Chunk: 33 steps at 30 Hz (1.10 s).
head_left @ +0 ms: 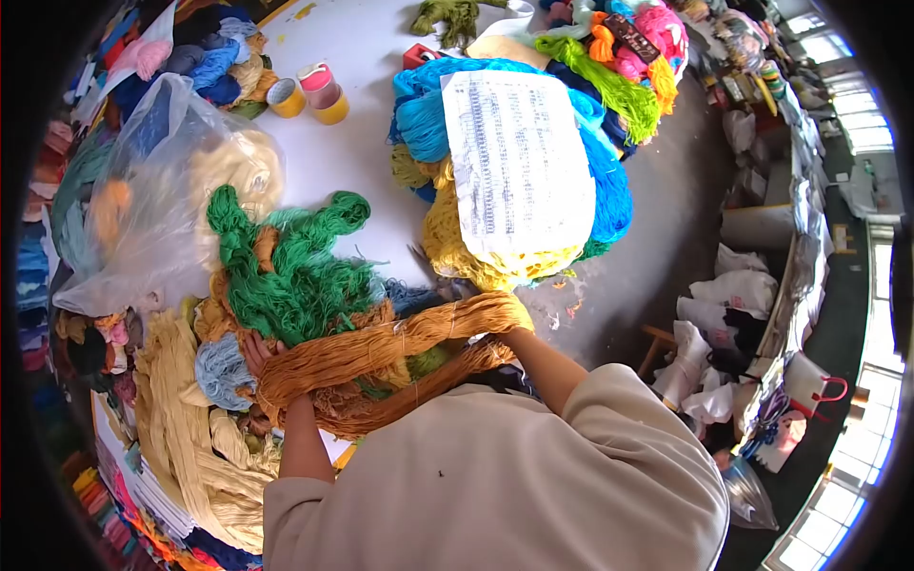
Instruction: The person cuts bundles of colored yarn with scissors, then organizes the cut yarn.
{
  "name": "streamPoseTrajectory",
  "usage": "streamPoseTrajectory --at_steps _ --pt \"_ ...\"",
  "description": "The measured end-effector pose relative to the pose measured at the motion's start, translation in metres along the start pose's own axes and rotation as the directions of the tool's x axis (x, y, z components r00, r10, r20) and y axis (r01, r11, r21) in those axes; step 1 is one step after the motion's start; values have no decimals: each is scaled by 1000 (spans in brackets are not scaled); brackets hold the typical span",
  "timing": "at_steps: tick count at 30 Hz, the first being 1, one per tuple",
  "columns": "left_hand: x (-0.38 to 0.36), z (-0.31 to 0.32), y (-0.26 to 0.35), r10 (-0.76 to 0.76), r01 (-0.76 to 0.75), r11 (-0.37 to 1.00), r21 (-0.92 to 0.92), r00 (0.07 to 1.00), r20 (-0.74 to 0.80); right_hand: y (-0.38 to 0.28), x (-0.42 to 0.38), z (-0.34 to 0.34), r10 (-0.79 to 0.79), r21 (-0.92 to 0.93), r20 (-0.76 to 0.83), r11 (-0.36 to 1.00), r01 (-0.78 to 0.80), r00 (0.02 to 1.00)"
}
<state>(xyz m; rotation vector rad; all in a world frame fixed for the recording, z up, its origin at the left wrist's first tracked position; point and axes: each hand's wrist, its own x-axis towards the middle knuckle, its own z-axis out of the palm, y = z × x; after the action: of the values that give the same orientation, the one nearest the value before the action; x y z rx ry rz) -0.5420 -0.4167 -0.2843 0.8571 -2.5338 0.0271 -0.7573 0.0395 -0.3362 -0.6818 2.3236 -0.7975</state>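
A long orange-brown yarn skein [381,347] is stretched in a loop between my two hands. My left hand [257,354] is inside its left end, beside a light blue bundle [225,369], with fingers partly showing. The right end of the loop hangs over my right wrist, and my right hand [487,340] is mostly covered by the yarn. Just beyond the skein lies a tangled green yarn heap [295,271]. Cream skeins [181,409] lie to the left. A printed sheet [519,162] rests on blue and yellow yarn ahead.
A clear plastic bag [143,209] with pale yarn sits at the left. Two cups [286,98] stand on the white table [333,171] at the back. Bright pink, green and orange yarn [638,71] is piled at the back right. White bags [733,285] line the right side.
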Motion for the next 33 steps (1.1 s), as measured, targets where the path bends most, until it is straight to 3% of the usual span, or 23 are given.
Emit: streamPoseTrajectory --at_steps 1,3,5,7,12,20,22,25,29,33 --pt "-1 -3 3 -35 35 999 21 999 12 -9 0 -8 -41 -83 53 996 45 998" --pt "-1 -3 2 -51 50 998 30 998 38 -5 1 -9 -56 -52 82 997 60 995" --pt "4 -3 -2 44 -44 999 -8 999 -4 -2 -1 -9 -17 -59 89 998 23 996" --pt "3 -1 -3 31 -32 999 -35 999 -10 3 0 -7 -61 -86 106 994 70 993" --pt "3 -3 0 26 -26 999 -19 1000 -12 21 9 1 201 -125 159 975 -182 967" --pt "1 -11 11 -104 106 994 -11 989 100 22 19 -3 213 -182 270 969 -167 939" --pt "2 -10 11 -109 111 994 -13 988 107 24 23 0 166 -360 306 932 -48 937" --pt "2 -13 12 -121 124 992 -14 986 118 38 24 11 215 -229 301 962 -148 929" --pt "1 -11 13 -140 140 990 11 983 117 41 14 14 200 -289 241 949 -126 950" --pt "0 -9 11 -132 132 991 1 987 95 25 8 3 288 -229 241 945 -235 927"
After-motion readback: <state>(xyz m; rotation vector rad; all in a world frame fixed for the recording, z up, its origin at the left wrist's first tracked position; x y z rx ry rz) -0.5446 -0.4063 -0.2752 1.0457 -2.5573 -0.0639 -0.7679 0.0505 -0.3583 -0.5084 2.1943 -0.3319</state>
